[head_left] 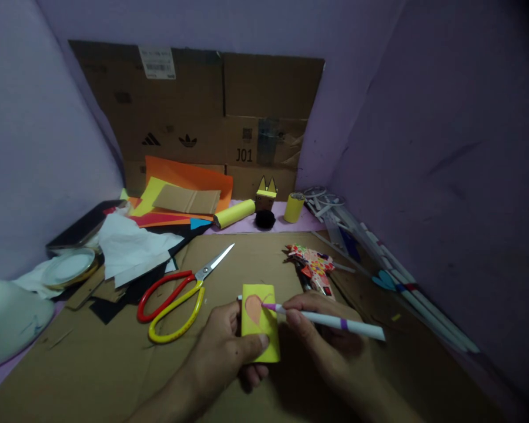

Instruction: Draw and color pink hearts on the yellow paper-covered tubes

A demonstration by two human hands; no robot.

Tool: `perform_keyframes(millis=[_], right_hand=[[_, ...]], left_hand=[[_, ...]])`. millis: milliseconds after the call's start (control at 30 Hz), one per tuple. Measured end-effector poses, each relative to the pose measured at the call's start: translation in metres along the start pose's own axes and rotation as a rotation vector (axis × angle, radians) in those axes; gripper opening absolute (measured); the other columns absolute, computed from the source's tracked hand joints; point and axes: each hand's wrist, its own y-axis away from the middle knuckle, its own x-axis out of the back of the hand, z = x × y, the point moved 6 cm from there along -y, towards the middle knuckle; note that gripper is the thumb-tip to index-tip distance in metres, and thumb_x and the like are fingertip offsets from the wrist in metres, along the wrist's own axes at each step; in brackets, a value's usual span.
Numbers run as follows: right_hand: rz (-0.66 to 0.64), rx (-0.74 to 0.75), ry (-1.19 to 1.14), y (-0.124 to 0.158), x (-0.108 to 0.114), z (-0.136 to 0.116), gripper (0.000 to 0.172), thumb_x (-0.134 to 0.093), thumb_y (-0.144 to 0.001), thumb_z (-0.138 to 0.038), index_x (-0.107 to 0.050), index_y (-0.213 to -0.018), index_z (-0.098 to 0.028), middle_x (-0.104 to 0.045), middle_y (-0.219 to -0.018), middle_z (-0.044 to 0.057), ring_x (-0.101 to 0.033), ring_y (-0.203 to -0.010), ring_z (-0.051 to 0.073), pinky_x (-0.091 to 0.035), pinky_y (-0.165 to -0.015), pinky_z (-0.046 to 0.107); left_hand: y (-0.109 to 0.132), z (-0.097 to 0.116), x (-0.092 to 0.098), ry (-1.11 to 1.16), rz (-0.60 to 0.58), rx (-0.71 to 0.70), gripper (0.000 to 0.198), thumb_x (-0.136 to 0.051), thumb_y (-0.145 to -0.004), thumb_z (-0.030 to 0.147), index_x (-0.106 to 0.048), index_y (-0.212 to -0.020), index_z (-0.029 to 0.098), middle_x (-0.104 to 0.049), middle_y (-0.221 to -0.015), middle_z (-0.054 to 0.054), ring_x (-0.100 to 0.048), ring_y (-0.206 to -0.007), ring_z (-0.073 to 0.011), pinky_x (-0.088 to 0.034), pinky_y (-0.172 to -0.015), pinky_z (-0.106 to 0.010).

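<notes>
My left hand (229, 343) grips a small yellow paper-covered piece (271, 346), thumb across its front and fingers curled behind. On its face is a heart-like shape, one half filled in orange and the other only a thin outline. My right hand (324, 332) pinches a white felt-tip pen (357, 328) with a purple band. The pen's purple tip touches the yellow face beside the orange half, or lies very close to it. Left of my hands, scissors (203, 276) with one red and one yellow handle lie with their blades nearly together.
Behind my hands lie a flowered pouch (315, 264), a yellow roll (234, 214), a yellow cylinder (294, 208) and a small eared figure (265, 197). Coloured paper (189, 176) and white tissue (130, 247) are piled left. White sticks (418, 299) line the right wall.
</notes>
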Motion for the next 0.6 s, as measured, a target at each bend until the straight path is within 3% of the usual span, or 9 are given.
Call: perform_keyframes(millis=[400,600], right_hand=[[-0.094,-0.025,-0.038,0.0046,-0.0069,-0.0018,0.021,-0.054,-0.083,-0.023,-0.066,-0.067,-0.016,-0.063,-0.056,0.002,-0.057,-0.049,0.013,-0.04,-0.045,0.023],[0.006,-0.012,0.017,0.0021,0.0008,0.0007,0.02,-0.054,-0.084,-0.025,-0.065,-0.069,-0.018,-0.062,-0.057,0.001,-0.055,-0.048,0.012,-0.041,-0.045,0.023]], left_hand=[[-0.0015,-0.0002,0.0008,-0.022,0.002,-0.026,0.03,-0.068,-0.062,0.031,-0.053,-0.079,0.012,-0.06,-0.048,-0.001,-0.053,-0.036,-0.011,-0.042,-0.033,-0.018],[-0.0022,-0.001,0.0017,-0.011,-0.002,-0.018,0.029,-0.067,-0.062,0.029,-0.053,-0.081,0.012,-0.061,-0.051,-0.002,-0.054,-0.037,-0.0109,-0.042,-0.034,-0.018]])
